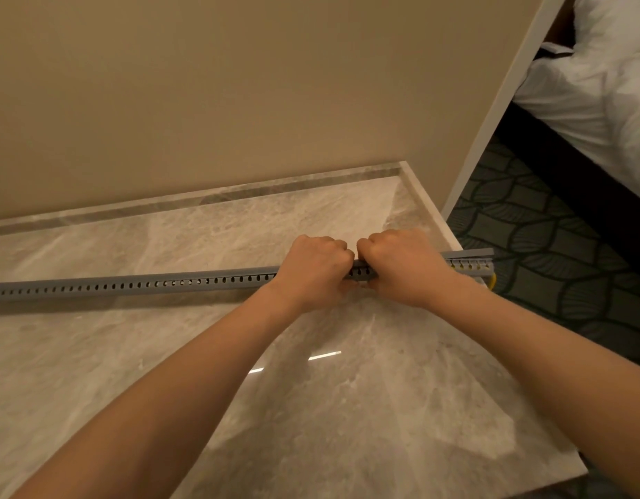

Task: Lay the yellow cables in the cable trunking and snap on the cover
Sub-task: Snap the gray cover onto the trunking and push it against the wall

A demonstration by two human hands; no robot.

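A long grey slotted cable trunking [131, 284] lies across the marble floor from the left edge to the right. Its grey cover [469, 253] sits on top; at the right end it stands slightly raised above the trunking. A bit of yellow cable [493, 279] shows at that right end and through the slots there. My left hand [311, 268] and my right hand [401, 268] sit side by side, fingers curled over the top of the trunking and cover, gripping them.
A beige wall [239, 84] runs close behind the trunking, with a marble skirting strip [239, 190] at its foot. To the right lie patterned dark carpet [545, 246] and a bed with white linen [599, 84].
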